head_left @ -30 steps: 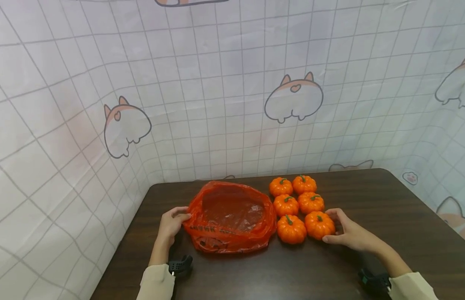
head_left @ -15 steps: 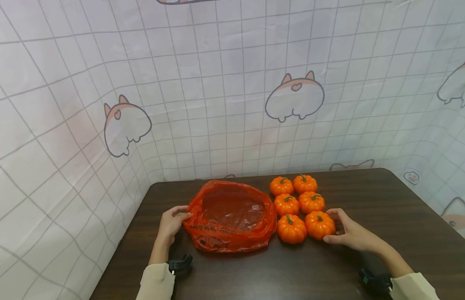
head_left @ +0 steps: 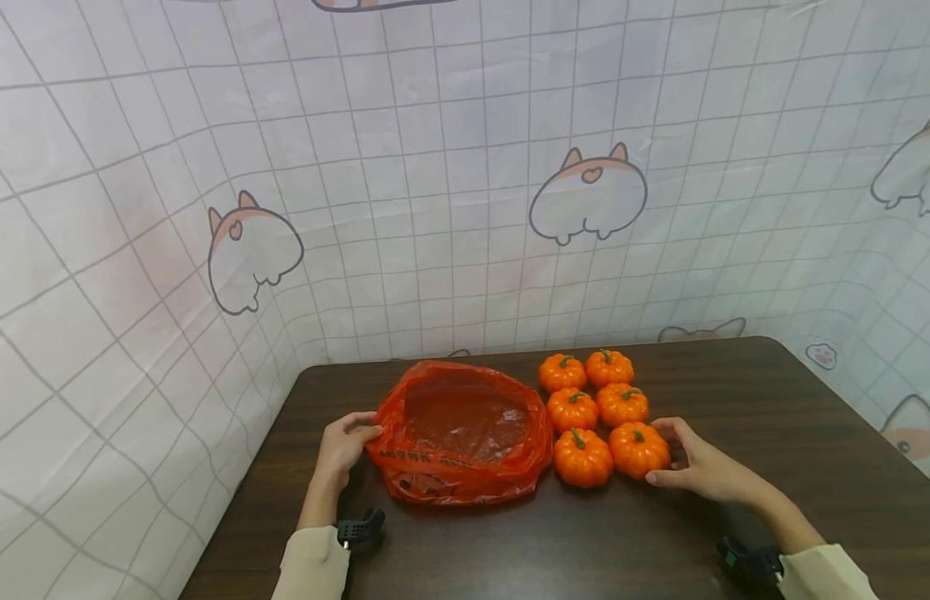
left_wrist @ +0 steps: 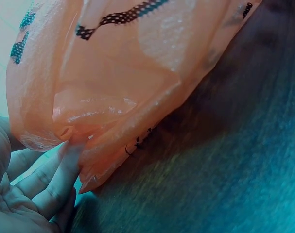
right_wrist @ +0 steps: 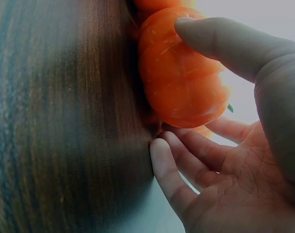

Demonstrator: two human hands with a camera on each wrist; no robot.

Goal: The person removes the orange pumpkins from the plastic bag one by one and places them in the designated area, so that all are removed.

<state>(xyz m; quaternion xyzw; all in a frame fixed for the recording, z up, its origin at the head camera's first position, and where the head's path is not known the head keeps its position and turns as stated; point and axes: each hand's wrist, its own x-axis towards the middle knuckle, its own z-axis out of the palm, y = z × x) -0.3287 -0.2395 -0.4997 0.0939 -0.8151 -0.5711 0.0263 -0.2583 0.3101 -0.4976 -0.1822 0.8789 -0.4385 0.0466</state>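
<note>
A red plastic bag (head_left: 465, 483) with dark print lies with its mouth spread wide on the dark table. At its left side my left hand (head_left: 341, 446) pinches the bag's edge; in the left wrist view the fingers (left_wrist: 55, 189) meet the crumpled plastic. Right of the bag, several small orange pumpkins (head_left: 572, 410) with green stems sit in two columns. My right hand (head_left: 697, 467) is curved around the right side of the front-right pumpkin (head_left: 640, 450). In the right wrist view, the thumb (right_wrist: 220, 41) lies against that pumpkin and the other fingers bend around its far side.
A dark wood-grain table (head_left: 555, 550) carries everything. White gridded cloth (head_left: 435, 208) with dog drawings hangs behind it and along both sides. Dark wrist devices (head_left: 362, 531) show at both cuffs.
</note>
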